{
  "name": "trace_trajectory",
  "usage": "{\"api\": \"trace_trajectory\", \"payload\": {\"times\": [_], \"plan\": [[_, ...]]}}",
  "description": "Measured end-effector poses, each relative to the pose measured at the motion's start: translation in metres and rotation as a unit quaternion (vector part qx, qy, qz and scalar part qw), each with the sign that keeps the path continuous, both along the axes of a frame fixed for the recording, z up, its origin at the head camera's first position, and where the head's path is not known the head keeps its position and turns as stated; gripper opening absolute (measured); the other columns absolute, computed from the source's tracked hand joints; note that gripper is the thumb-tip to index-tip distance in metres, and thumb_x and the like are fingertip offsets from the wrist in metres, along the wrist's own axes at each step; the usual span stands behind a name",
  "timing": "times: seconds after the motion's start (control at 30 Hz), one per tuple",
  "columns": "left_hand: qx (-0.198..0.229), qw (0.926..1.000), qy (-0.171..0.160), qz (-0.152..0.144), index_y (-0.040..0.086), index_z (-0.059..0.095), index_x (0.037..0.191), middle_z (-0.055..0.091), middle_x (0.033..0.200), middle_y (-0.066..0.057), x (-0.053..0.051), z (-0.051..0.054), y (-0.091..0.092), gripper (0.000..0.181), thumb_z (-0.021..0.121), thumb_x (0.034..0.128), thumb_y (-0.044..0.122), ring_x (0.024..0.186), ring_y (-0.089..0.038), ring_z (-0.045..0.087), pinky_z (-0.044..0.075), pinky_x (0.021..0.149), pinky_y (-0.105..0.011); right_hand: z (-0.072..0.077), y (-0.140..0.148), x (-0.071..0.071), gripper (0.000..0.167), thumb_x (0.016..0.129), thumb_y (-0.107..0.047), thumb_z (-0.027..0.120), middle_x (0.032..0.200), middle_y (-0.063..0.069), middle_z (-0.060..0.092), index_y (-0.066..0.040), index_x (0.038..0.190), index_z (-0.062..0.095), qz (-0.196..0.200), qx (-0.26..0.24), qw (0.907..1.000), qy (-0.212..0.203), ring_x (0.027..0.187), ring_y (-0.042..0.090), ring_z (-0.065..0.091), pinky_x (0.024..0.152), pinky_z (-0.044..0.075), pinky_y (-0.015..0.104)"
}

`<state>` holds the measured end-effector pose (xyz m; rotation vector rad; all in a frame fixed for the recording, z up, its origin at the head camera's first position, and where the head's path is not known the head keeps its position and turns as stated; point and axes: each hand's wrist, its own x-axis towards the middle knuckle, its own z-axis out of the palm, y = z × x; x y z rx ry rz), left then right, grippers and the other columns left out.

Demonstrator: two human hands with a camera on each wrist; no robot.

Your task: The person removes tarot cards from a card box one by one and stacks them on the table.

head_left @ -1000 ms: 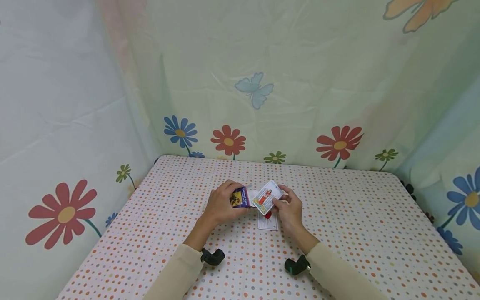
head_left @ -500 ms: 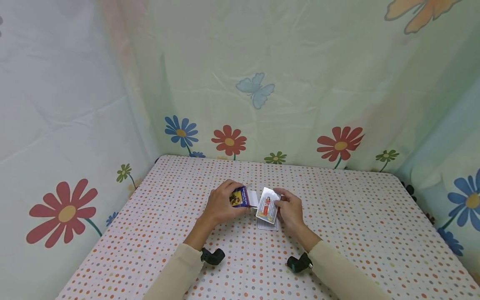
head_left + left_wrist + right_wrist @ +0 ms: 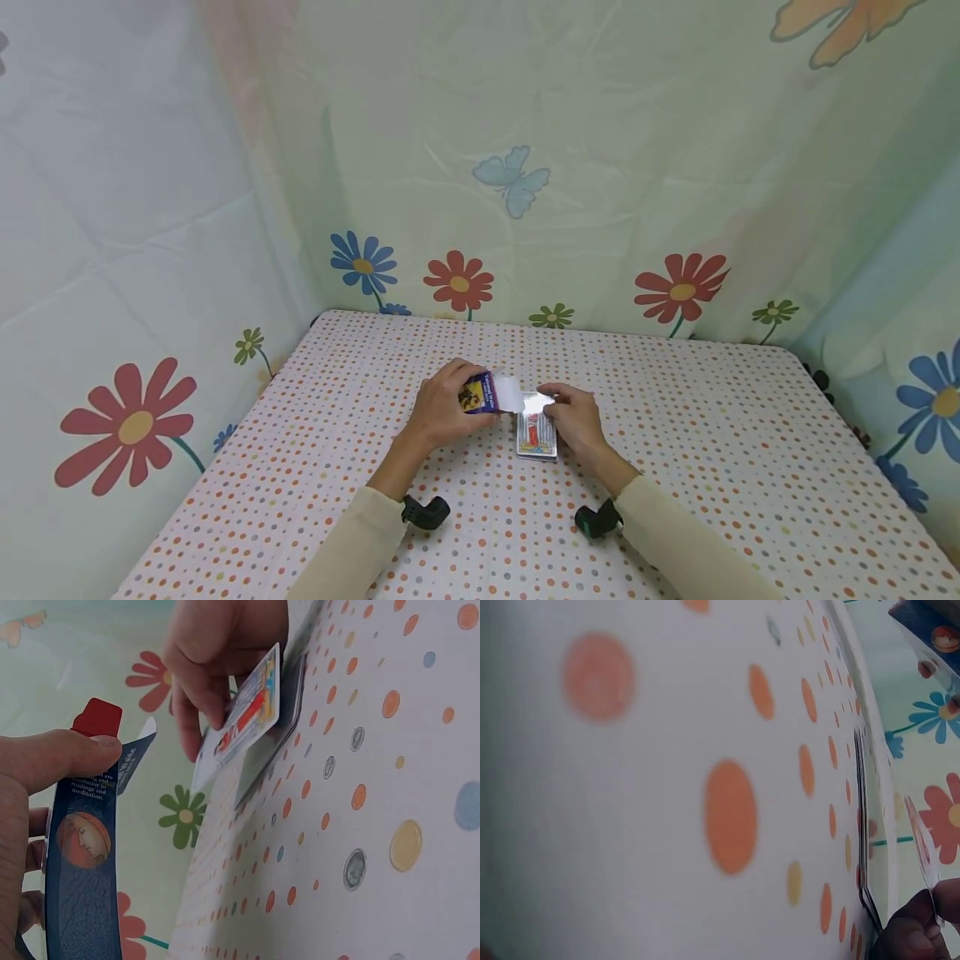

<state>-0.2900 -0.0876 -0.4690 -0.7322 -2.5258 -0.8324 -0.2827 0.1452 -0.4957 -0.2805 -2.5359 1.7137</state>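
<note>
My left hand [image 3: 442, 406] grips a dark blue card box [image 3: 480, 393] with a yellow picture, its white flap out toward the right. In the left wrist view the box [image 3: 82, 862] has a round face picture on its side, and the thumb lies near its red tab [image 3: 97, 718]. Between finger and thumb, my right hand [image 3: 579, 419] pinches a card [image 3: 534, 425] showing a red figure. That card [image 3: 247, 712] hangs tilted just above a few cards [image 3: 289, 724] lying on the cloth. Seen from the right wrist, the lying cards [image 3: 862, 817] form a thin stack.
A white cloth with coloured dots [image 3: 675, 467] covers the table. Behind it and at both sides hang curtains [image 3: 585, 125] printed with flowers and a butterfly. Each wrist carries a small black device, at the left [image 3: 426, 513] and at the right [image 3: 597, 520].
The right hand has brought its card from beside the box opening down over the lying cards, turning it upright in line with them. The left hand and box have barely moved.
</note>
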Motion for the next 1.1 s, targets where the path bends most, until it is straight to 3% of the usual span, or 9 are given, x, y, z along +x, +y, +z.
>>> {"api": "trace_trajectory", "payload": {"times": [0.17, 0.47, 0.67, 1.1], "plan": [[0.005, 1.0, -0.006, -0.002, 0.019, 0.065, 0.13, 0.063, 0.123, 0.0, -0.0004, 0.0006, 0.0002, 0.069, 0.09, 0.0716, 0.044, 0.107, -0.02, 0.062, 0.049, 0.087, -0.043, -0.0023, 0.0004, -0.0031, 0.038, 0.091, 0.002, 0.058, 0.123, 0.017, 0.056, -0.007, 0.125, 0.07, 0.001, 0.016, 0.9998, -0.007, 0.108, 0.028, 0.049, 0.082, 0.042, 0.035], [0.007, 0.9998, -0.018, -0.002, 0.02, 0.064, 0.131, 0.062, 0.124, 0.0, -0.0004, 0.0012, 0.0002, 0.07, 0.091, 0.0715, 0.044, 0.108, -0.02, 0.061, 0.048, 0.088, -0.043, -0.0026, 0.0002, -0.0029, 0.034, 0.091, 0.002, 0.065, 0.106, 0.014, 0.058, -0.008, 0.122, 0.072, 0.025, 0.105, 0.994, 0.017, 0.089, 0.024, 0.052, 0.068, 0.042, 0.031], [0.004, 0.9999, -0.014, -0.005, 0.02, 0.064, 0.131, 0.062, 0.124, 0.001, -0.0003, -0.0001, 0.0003, 0.069, 0.09, 0.0723, 0.044, 0.107, -0.019, 0.061, 0.049, 0.088, -0.043, -0.0057, 0.001, -0.0045, 0.034, 0.091, 0.002, 0.065, 0.099, 0.012, 0.059, -0.006, 0.123, 0.071, 0.046, 0.134, 0.9897, 0.021, 0.084, 0.023, 0.05, 0.067, 0.04, 0.032], [0.009, 0.9998, -0.018, -0.007, 0.021, 0.064, 0.131, 0.062, 0.125, 0.001, -0.0022, -0.0027, 0.0008, 0.07, 0.091, 0.0716, 0.046, 0.107, -0.02, 0.06, 0.048, 0.088, -0.044, -0.0099, 0.0011, -0.0098, 0.033, 0.091, 0.002, 0.063, 0.078, 0.007, 0.052, -0.005, 0.121, 0.073, 0.052, 0.205, 0.9767, 0.034, 0.07, 0.02, 0.043, 0.06, 0.035, 0.031]]}}
